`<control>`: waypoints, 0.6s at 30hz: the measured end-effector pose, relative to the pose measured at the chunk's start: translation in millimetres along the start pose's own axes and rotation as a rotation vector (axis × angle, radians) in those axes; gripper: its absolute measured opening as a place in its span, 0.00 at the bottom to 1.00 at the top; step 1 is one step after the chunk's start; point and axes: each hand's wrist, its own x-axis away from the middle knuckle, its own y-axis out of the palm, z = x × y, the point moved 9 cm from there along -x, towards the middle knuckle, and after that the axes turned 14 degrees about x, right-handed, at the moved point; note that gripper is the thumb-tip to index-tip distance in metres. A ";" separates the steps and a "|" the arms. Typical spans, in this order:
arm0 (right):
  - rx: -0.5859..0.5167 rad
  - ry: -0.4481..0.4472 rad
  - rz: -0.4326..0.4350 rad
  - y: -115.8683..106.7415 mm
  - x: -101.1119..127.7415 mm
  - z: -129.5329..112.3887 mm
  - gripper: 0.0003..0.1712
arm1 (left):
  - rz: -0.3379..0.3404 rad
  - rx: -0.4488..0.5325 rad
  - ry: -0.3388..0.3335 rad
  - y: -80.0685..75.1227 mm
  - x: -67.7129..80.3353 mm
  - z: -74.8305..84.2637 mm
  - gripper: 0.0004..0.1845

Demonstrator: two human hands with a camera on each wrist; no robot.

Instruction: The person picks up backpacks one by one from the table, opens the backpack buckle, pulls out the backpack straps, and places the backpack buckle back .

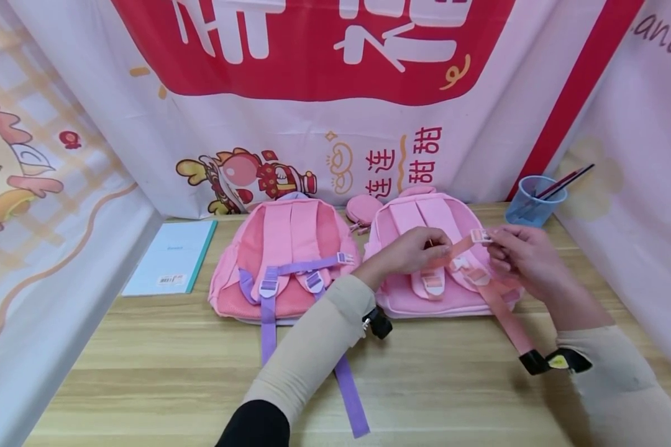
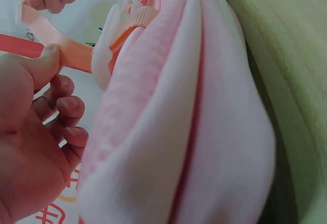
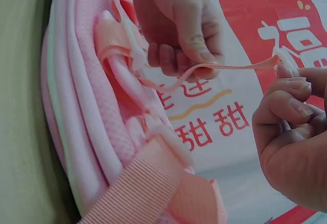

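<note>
A pink backpack (image 1: 394,295) lies on its front on the table at the right, its shoulder straps facing up. Above it, my left hand (image 1: 409,249) pinches a thin orange strap (image 3: 240,67) between thumb and fingers. My right hand (image 1: 528,261) holds the white plastic buckle (image 1: 480,236) at the end of that strap. Between both hands the strap runs fairly taut. Wider orange webbing (image 3: 135,185) hangs from the backpack's lower right side, and its far end passes near my right wrist. Part of the buckle is hidden by the right fingers.
A second pink backpack (image 1: 291,217) with purple straps (image 1: 351,397) lies left of the first. A small round pink pouch (image 1: 363,209) sits behind, between them. At the left is a light blue notebook (image 1: 170,254); a blue pen cup (image 1: 528,208) stands back right.
</note>
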 end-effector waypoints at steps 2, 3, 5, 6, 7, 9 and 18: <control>0.003 0.007 0.016 -7.4 0.5 1.3 0.14 | -0.014 0.027 0.012 2.9 -0.8 -1.1 0.08; 0.005 0.008 0.021 -11.0 1.0 1.8 0.14 | -0.019 0.029 0.018 4.1 -1.2 -1.6 0.08; 0.012 0.013 0.030 -18.8 2.5 3.5 0.14 | -0.029 0.029 0.027 6.7 -3.0 -1.7 0.09; 0.019 0.016 0.037 -22.7 3.3 4.3 0.14 | -0.032 0.023 0.026 7.7 -3.9 -2.2 0.09; 0.025 0.022 0.045 -26.5 4.2 5.5 0.14 | -0.034 0.017 0.022 8.7 -4.7 -2.9 0.09; 0.039 0.038 0.061 -33.6 5.6 8.3 0.14 | -0.034 -0.001 0.002 10.0 -5.8 -5.2 0.09; 0.162 0.130 0.056 -52.9 9.7 26.1 0.16 | 0.000 -0.237 -0.130 9.5 -3.7 -18.2 0.11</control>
